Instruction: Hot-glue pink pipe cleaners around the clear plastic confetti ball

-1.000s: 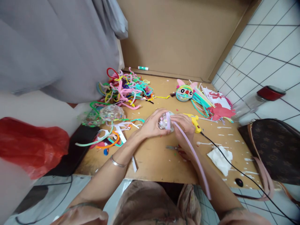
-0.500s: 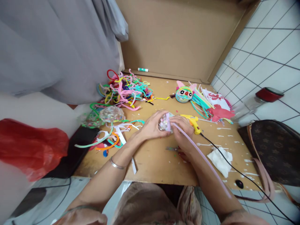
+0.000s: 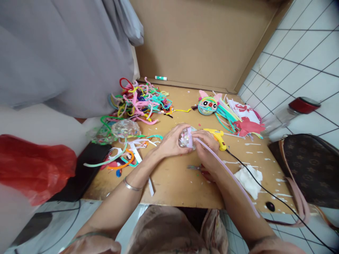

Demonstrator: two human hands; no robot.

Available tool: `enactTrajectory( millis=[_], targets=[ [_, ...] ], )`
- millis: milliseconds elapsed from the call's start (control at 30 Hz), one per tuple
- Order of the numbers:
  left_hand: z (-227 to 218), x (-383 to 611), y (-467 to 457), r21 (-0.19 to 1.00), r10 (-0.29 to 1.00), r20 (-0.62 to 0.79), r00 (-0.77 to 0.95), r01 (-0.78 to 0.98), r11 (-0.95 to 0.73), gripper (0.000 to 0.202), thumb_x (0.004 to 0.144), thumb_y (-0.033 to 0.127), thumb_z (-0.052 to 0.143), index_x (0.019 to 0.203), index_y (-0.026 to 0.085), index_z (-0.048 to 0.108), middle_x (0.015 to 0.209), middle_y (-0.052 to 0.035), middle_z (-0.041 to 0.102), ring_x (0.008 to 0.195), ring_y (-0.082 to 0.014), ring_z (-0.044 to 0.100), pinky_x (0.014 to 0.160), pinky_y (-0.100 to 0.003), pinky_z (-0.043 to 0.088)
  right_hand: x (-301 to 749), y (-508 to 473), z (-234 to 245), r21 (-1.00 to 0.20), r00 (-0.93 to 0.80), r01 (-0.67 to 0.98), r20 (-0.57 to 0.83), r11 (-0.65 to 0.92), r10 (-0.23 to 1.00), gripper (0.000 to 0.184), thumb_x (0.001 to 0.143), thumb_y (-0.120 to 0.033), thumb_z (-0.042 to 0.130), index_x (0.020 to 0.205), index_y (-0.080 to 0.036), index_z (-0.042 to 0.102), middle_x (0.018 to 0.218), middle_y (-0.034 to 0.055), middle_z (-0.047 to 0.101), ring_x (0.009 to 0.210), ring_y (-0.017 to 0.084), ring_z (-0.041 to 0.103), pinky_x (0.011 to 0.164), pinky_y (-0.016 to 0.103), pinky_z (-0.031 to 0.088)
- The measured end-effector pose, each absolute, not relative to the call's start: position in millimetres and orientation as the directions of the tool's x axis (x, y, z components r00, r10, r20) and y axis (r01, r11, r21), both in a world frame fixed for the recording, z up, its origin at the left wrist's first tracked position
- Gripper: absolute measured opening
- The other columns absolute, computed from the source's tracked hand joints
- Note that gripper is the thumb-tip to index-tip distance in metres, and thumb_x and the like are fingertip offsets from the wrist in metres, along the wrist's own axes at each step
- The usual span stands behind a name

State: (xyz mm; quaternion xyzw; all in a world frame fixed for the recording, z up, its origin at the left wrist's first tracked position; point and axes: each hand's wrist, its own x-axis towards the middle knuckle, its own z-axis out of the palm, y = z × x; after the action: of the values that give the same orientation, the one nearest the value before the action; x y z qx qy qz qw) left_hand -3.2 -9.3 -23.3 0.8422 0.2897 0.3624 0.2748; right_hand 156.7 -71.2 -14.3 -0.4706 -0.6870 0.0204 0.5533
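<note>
Over the middle of the table, my left hand is wrapped round a small clear ball with colourful bits showing in it. A lilac pipe cleaner runs from the ball's lilac band back over my right forearm. The fingers of my right hand pinch this pipe cleaner against the ball's right side. Pliers or scissors with red handles lie on the table, partly beneath my right wrist. Just beyond my right hand is a yellow glue gun.
A heap of colourful pipe cleaners lies back left, near another clear ball. A decorated ball with a face sits back right. White tissue, a black cord, a bottle and a brown bag are at right.
Both hands keep nearly the same hold on the ball and pipe cleaner. The whole view has shifted very slightly.
</note>
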Motion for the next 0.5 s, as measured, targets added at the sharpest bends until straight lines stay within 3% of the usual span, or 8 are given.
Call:
enactTrajectory(
  millis=[500],
  targets=[
    [-19.9, -6.6, -6.4, 0.658, 0.671, 0.467, 0.576, 0.281, -0.699, 0.072, 0.059, 0.032, 0.079, 0.124, 0.020, 0.050, 0.125, -0.0116, 0.058, 0.116, -0.0287, 0.057, 0.100, -0.043, 0.047, 155.4, -71.4, -20.1, -0.633, 0.105, 0.542, 0.704, 0.553, 0.703, 0.010, 0.085, -0.022, 0.057, 0.085, -0.024, 0.067, 0.089, 0.0032, 0.074, 0.090, 0.019, 0.069, 0.089, 0.039, 0.054]
  ],
)
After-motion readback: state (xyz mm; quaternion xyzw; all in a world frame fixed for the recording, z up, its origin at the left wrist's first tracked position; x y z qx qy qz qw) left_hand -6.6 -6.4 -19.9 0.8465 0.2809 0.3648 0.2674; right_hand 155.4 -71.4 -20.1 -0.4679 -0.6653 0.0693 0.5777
